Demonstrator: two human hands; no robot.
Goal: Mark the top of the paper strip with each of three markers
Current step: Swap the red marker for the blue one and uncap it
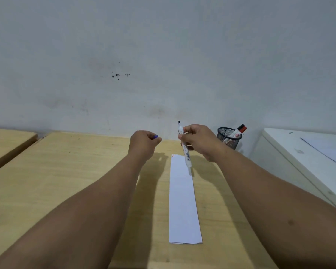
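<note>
A long white paper strip [182, 199] lies lengthwise on the wooden table, with a small red mark [172, 156] at its top left corner. My right hand [199, 141] holds an uncapped white marker [185, 152] above the strip's top end, dark tip pointing up. My left hand [145, 144] is closed around a blue cap [156, 136], apart from the marker and to the left of the strip. A black mesh pen cup [228, 139] at the back right holds a red-capped marker [240, 131].
The light wooden table [76, 171] runs up to a grey wall. A second wooden table [8, 140] sits at the far left. A white cabinet [306, 152] with a sheet of paper on top stands to the right of the table.
</note>
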